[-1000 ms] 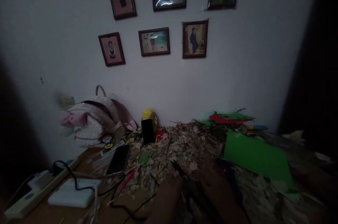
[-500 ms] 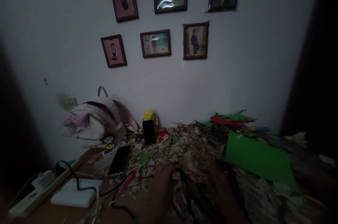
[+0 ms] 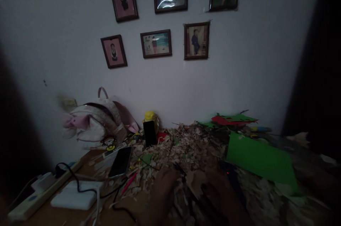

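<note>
My left hand [image 3: 164, 182] is low in the middle, over a spread of pale papery scraps [image 3: 190, 144]. Its fingers are curled, and a thin dark strand [image 3: 149, 163] runs up to them from the left; the dimness hides what they grip. Just right of its fingertips lies a dark, narrow, pointed thing [image 3: 179, 169]. Across from it, my right hand [image 3: 216, 183] is dark and blurred, its fingers hard to make out. A larger light-brown piece [image 3: 196, 179] sits between the hands, close to the right one. Dark long shapes lie below, unclear.
Left are a phone [image 3: 120, 162], a pink pen [image 3: 129, 182], a white box [image 3: 76, 194], a power strip [image 3: 44, 192], cables and a backpack [image 3: 98, 123]. A second phone [image 3: 150, 133] leans upright behind. Green card [image 3: 262, 160] lies right, beside a dark blue thing [image 3: 233, 178].
Both hands have shifted slightly. The light-brown piece and the dark pointed thing between them show more plainly, and the thin strand now appears left of my left hand.
</note>
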Action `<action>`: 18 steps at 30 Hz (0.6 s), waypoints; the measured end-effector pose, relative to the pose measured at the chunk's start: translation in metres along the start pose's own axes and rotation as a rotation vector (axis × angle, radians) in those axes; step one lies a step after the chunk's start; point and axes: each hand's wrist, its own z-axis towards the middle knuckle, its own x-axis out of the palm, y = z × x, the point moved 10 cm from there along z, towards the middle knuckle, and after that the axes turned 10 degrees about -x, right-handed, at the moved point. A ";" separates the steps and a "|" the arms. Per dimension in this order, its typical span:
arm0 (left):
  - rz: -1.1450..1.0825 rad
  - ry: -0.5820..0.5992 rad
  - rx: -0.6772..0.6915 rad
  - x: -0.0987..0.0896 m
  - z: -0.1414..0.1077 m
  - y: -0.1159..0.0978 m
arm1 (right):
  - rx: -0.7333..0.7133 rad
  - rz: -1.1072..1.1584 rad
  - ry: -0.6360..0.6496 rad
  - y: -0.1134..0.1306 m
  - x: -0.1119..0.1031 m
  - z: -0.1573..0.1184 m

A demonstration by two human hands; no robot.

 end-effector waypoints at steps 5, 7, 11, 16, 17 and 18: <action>0.007 -0.005 0.018 0.001 0.000 -0.001 | 0.306 0.292 0.009 -0.014 0.009 -0.006; 0.019 -0.034 0.071 -0.001 -0.001 -0.006 | 0.383 0.341 -0.004 -0.017 0.010 -0.007; 0.035 -0.079 0.133 -0.004 -0.003 -0.012 | 0.438 0.357 -0.033 -0.016 0.008 -0.007; 0.043 -0.072 0.107 -0.005 0.000 -0.015 | 0.407 0.345 -0.007 -0.010 0.008 -0.006; 0.036 -0.071 0.106 -0.006 0.000 -0.016 | 0.398 0.340 -0.004 -0.009 0.008 -0.005; 0.028 -0.067 0.104 -0.006 0.000 -0.017 | 0.390 0.334 0.000 -0.008 0.008 -0.005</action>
